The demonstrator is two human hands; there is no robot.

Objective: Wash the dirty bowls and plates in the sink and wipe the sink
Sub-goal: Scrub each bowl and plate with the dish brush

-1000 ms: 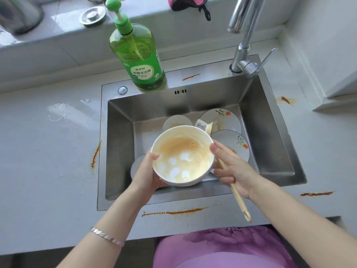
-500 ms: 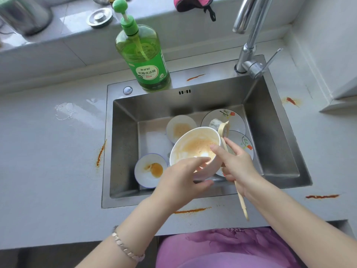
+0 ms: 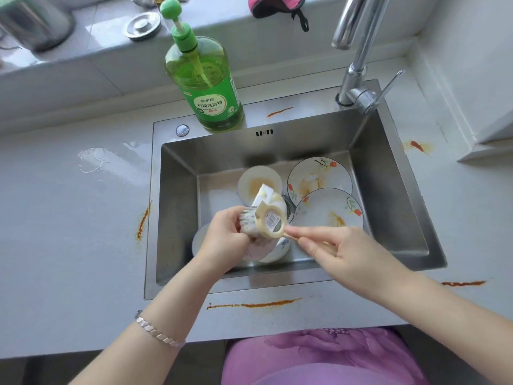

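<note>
Inside the steel sink (image 3: pixel 388 195), my right hand (image 3: pixel 344 251) grips the wooden handle of a cream dish brush (image 3: pixel 270 222) that carries a barcode label. My left hand (image 3: pixel 224 240) is closed around the brush's bristle head. Right under both hands lies the white bowl (image 3: pixel 273 254), partly hidden, on top of a small dish (image 3: pixel 197 241). A small bowl with orange residue (image 3: pixel 256 180) sits behind it. Two flowered plates, the far plate (image 3: pixel 319 173) and the near plate (image 3: pixel 327 209), overlap at the right, both smeared orange.
A green dish-soap pump bottle (image 3: pixel 206 87) stands on the sink's back rim, and the faucet (image 3: pixel 358 56) is at the back right. Orange stains (image 3: pixel 252 304) streak the grey counter around the sink. A drain plug (image 3: pixel 143 25), a metal pot (image 3: pixel 33 23) and a pink cloth (image 3: pixel 274 5) sit on the ledge.
The dirty bowl went from both hands down into the sink. My left hand let go of it and took hold of the brush head; my right hand turned the brush to lie crosswise.
</note>
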